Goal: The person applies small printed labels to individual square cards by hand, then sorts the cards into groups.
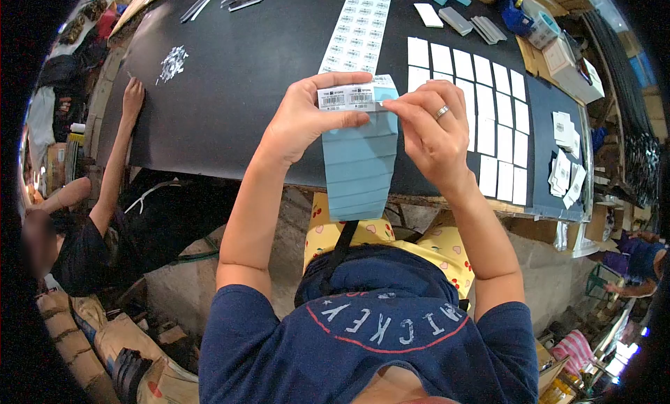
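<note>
My left hand (299, 118) is closed on a strip of barcode stickers (345, 98), thumb below and fingers above. Two printed stickers show side by side at the fold. The strip's bare light-blue backing (359, 168) hangs down over the table's front edge toward my lap, creased crosswise. Beyond the hand, the strip's white printed part (358, 27) runs away across the table in rows of barcodes. My right hand (438, 128), with a ring on one finger, pinches at the strip's right end, where a small white sticker edge (380, 106) shows at the fingertips.
Rows of white cards (486, 121) lie on the black table (230, 76) to the right. Stacks of tags (562, 170) sit near the right edge. A pile of small pieces (172, 63) lies left, near another person's hand (132, 97). A blue tape dispenser (520, 9) stands far right.
</note>
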`<act>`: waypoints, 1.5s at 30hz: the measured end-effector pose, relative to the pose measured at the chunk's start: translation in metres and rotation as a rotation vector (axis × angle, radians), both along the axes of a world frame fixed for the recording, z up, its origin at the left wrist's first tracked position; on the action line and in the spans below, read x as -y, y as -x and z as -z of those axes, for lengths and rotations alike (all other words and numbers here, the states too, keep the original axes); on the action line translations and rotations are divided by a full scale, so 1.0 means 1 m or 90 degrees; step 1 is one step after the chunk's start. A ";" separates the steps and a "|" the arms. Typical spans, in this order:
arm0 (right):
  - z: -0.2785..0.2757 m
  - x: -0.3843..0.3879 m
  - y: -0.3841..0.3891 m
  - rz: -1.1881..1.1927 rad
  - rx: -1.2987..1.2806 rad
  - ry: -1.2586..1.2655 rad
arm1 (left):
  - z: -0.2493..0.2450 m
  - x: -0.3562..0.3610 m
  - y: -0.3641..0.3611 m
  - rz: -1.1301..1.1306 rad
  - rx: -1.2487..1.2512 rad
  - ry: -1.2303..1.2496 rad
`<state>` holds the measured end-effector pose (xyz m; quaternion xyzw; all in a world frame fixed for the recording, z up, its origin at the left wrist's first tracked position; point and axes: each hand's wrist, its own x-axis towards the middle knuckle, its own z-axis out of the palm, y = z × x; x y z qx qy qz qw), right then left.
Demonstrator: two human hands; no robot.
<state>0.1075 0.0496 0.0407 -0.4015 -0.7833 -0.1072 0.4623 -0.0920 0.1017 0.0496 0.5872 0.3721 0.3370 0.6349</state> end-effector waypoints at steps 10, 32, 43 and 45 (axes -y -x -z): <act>0.006 0.017 0.002 -0.009 0.002 -0.040 | 0.004 -0.003 0.007 -0.010 -0.037 -0.011; -0.002 0.044 -0.186 -0.003 -0.021 0.945 | 0.032 0.017 0.034 -0.078 -0.006 0.034; 0.015 0.047 -0.188 0.004 -0.047 0.901 | 0.036 0.027 0.037 -0.077 -0.013 0.023; 0.016 0.048 -0.187 0.015 -0.045 0.897 | 0.038 0.029 0.037 -0.077 -0.012 0.024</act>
